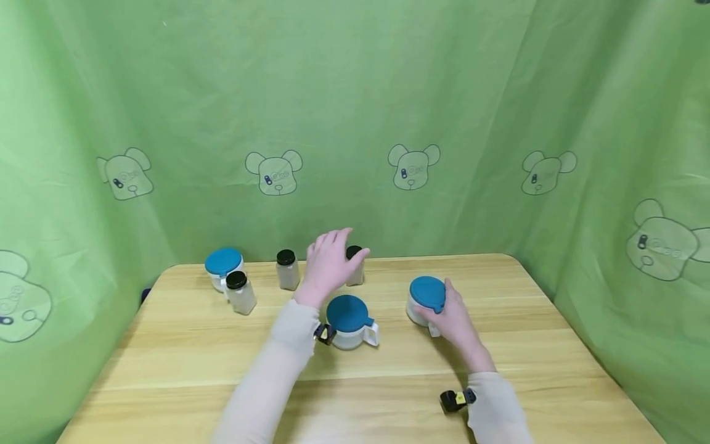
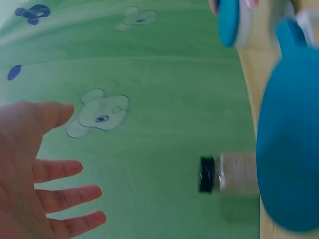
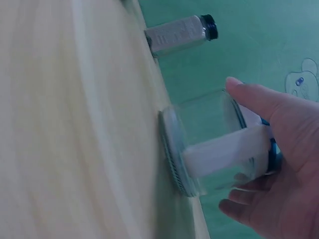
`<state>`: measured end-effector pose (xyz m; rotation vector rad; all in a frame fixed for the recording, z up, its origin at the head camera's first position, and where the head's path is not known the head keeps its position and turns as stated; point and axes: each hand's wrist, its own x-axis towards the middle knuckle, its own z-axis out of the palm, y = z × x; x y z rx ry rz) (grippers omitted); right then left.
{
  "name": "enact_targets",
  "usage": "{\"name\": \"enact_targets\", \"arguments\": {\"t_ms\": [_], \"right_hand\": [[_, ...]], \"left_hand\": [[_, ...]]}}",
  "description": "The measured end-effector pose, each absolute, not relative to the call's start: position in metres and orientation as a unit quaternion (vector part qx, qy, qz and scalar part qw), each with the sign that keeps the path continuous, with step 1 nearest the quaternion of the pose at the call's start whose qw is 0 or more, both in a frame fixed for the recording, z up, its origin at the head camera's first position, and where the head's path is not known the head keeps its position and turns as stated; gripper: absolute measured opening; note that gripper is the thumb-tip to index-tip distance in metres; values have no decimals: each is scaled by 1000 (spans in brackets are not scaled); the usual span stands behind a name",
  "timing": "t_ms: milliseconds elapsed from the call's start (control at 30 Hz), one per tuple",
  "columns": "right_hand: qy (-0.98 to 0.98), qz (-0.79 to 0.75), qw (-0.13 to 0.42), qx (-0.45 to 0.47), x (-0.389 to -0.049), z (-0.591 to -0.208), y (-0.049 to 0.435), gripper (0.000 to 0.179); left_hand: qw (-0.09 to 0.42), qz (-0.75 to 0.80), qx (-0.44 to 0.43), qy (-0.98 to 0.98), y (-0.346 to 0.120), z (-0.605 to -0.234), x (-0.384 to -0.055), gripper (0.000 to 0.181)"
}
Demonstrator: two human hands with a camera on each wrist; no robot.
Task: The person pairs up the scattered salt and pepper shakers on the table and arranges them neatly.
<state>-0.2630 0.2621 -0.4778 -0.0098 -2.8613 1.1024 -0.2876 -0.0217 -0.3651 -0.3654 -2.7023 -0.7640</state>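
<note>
My left hand (image 1: 328, 265) is raised over the back of the table, its fingers apart and holding nothing. Behind it stands a small clear bottle with a black cap (image 1: 356, 274), partly hidden by the thumb. Just below that hand sits a clear jar with a blue lid and white handle (image 1: 348, 314); its lid looms large in the left wrist view. To the right, my right hand (image 1: 456, 317) grips a second blue-lidded jar (image 1: 426, 293) near its top, thumb and fingers on opposite sides. The right wrist view shows this jar's clear body and white handle (image 3: 227, 152), with its base at the tabletop.
At the back left, another blue-lidded jar (image 1: 224, 263) stands behind a black-capped bottle (image 1: 241, 295). One more black-capped bottle (image 1: 287, 271) is left of my left hand. Green curtain (image 1: 344, 92) hangs behind and beside the wooden table (image 1: 183, 357).
</note>
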Motion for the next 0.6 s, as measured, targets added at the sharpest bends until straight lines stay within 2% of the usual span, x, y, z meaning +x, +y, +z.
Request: {"name": "enact_targets", "arguments": {"t_ms": [333,600], "right_hand": [[-926,367,72,-42,-265,-486,255,110],[-926,366,78,-44,-267,-490,256,112]], "left_hand": [[98,-192,-153,-964,-47,-380,-325,75],[79,-192,-185,-961,-55,-403,-346,77]]}}
